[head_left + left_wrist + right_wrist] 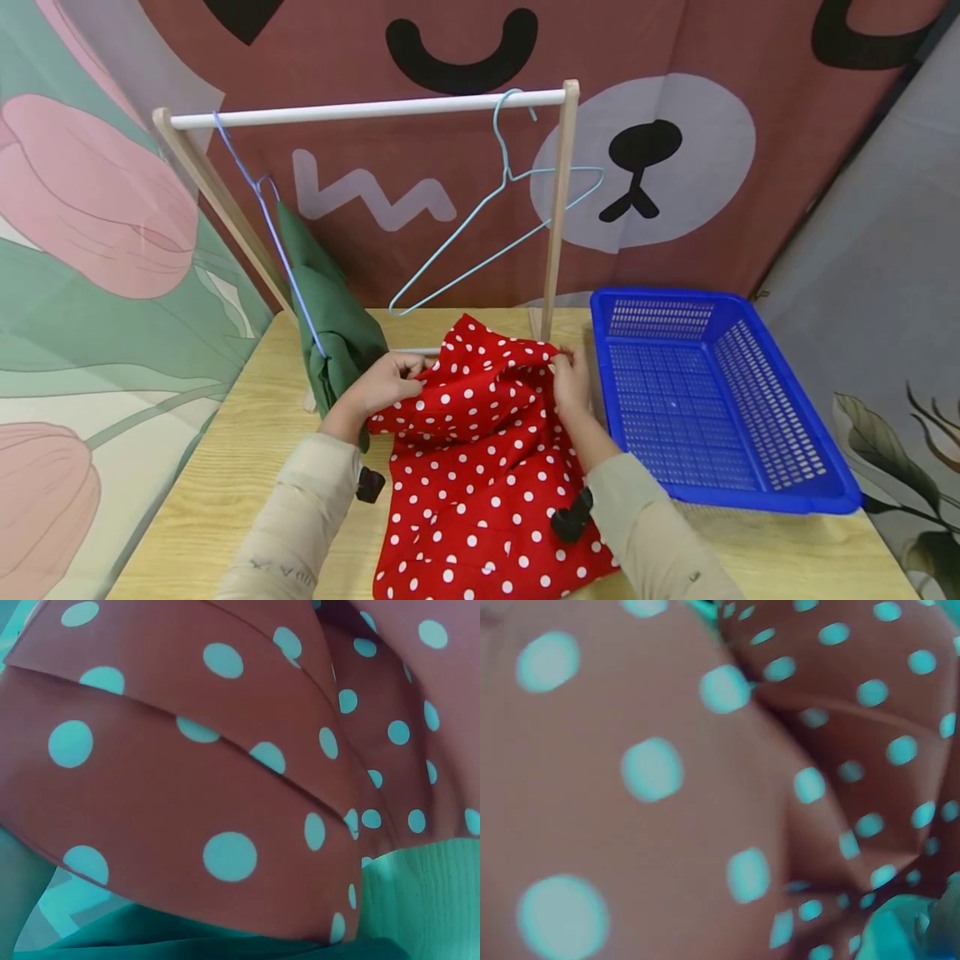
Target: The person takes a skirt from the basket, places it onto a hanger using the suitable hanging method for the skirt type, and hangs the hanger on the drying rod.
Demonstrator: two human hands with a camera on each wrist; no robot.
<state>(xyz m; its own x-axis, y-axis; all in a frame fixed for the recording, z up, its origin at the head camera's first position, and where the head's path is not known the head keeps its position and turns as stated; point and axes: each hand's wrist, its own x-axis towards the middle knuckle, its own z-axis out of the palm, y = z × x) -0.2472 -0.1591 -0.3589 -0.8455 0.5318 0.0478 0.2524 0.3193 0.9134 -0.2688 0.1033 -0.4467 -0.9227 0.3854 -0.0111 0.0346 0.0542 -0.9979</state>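
Observation:
A red cloth with white polka dots [468,479] is spread over the front of the table, its far part lifted into folds. My left hand [386,383] pinches its upper left edge, close beside the green cloth. At the upper right edge, my right hand [572,383] grips the same fabric with curled fingers. Dotted folds [165,787] fill most of the left wrist view, where only a bit of hand shows at the left. In the right wrist view the fabric [697,817] covers nearly everything and hides my fingers.
Behind the cloth stands a rack with a white rail [360,111] and wooden posts. A light blue hanger [480,267] hangs bare at its right; a purple hanger [273,229] with a green cloth [330,308] hangs left. A blue plastic basket [675,417] sits at the right.

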